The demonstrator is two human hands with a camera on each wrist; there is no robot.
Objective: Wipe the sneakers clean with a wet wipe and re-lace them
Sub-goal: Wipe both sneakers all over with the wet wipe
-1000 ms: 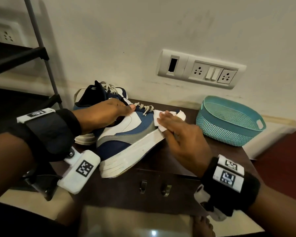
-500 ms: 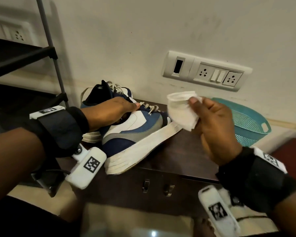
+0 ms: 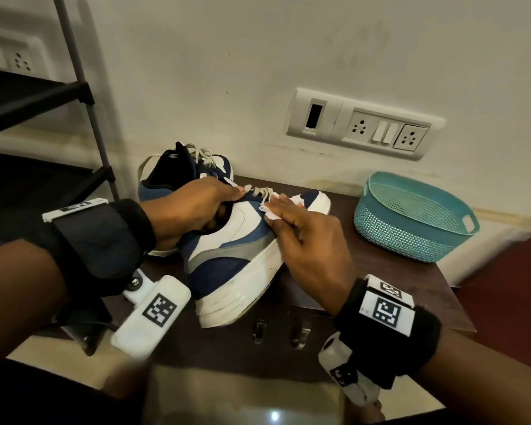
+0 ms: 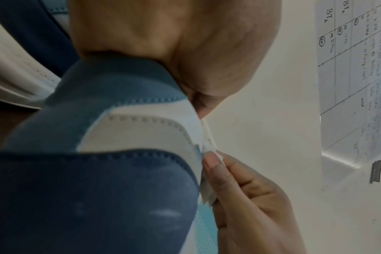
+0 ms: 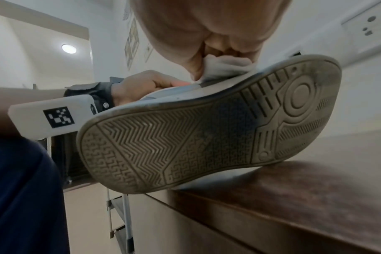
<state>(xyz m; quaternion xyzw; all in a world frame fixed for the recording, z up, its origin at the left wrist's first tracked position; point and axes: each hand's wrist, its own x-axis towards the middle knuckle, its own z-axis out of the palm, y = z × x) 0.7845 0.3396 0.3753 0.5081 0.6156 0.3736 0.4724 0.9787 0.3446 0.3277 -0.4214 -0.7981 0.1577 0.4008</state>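
Dark wood cabinet top [image 3: 390, 280], 2 sneakers [image 3: 227, 256], teal basket [image 3: 411, 222] at rt

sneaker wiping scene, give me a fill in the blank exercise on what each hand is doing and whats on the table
1. The left hand grips the tilted sneaker at its ____.
2. The right hand presses a white ____ against the sneaker's side.
3. The basket on the table is ____ in colour.
4. The tilted sneaker's heel juts past the table's ____ edge.

Missing words: collar (opening); wipe; teal; front
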